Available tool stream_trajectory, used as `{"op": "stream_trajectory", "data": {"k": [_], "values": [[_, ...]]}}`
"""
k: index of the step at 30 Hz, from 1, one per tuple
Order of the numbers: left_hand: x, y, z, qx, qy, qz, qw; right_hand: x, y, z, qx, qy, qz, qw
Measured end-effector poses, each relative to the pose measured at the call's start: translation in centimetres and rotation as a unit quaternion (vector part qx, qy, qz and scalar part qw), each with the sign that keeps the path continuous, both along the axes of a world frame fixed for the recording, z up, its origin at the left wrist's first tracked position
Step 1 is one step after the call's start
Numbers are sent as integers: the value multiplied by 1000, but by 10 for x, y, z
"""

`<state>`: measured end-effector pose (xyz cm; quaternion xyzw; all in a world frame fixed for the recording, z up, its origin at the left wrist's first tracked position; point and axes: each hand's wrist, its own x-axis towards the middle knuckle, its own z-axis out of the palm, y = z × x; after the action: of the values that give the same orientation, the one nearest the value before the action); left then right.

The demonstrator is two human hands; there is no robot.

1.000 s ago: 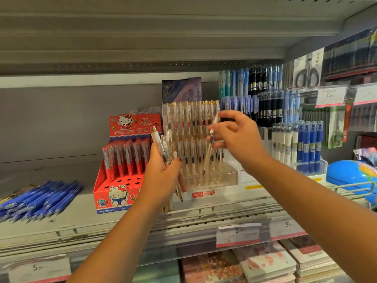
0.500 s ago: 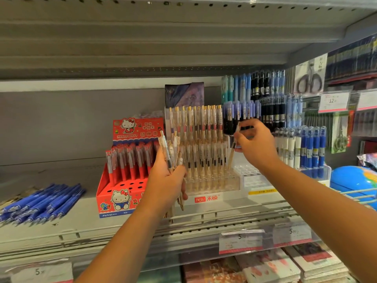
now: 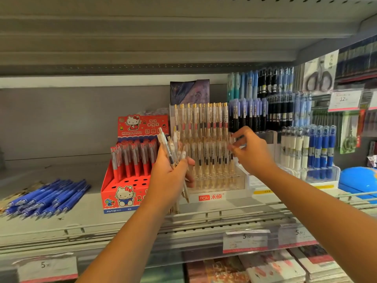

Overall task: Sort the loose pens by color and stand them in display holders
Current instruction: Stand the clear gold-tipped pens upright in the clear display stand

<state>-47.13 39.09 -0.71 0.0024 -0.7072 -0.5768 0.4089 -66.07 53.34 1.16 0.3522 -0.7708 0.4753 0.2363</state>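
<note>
My left hand (image 3: pixel 169 178) grips a bunch of clear pens with gold trim (image 3: pixel 170 152), tips pointing down, in front of the left end of the clear tiered display holder (image 3: pixel 220 185). That holder stands full of the same clear pens in rows. My right hand (image 3: pixel 253 154) is at the holder's right end. Its thumb and fingertips pinch the top of the rightmost clear pen (image 3: pixel 230 158), which stands upright in the front row.
A red Hello Kitty holder (image 3: pixel 126 193) with red pens stands left of the clear one. Loose blue pens (image 3: pixel 47 198) lie far left on the shelf. More holders of blue, white and black pens (image 3: pixel 310 150) and a blue globe (image 3: pixel 359 180) fill the right.
My right hand has carried one clear pen from the holder's middle to its right end and lowered it upright into the front row. My left hand has barely moved.
</note>
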Motion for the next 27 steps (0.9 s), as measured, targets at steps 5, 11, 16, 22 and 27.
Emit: {"op": "stream_trajectory", "data": {"k": [5, 11, 16, 22, 27], "values": [[-1, 0, -2, -2, 0, 15, 1000, -3, 3, 0, 27, -49, 11, 998], [-3, -2, -3, -13, -6, 23, 1000, -3, 5, -4, 48, -9, -19, 999], [-1, -4, -3, -27, -14, 48, 998, 12, 5, 5, -19, 20, -36, 999], [-1, -3, -2, -3, 17, 48, 999, 68, -7, 23, -9, -65, 204, 977], [1, -3, -1, 1, 41, 40, 998, 101, -29, 25, 28, -150, 304, 940]]}}
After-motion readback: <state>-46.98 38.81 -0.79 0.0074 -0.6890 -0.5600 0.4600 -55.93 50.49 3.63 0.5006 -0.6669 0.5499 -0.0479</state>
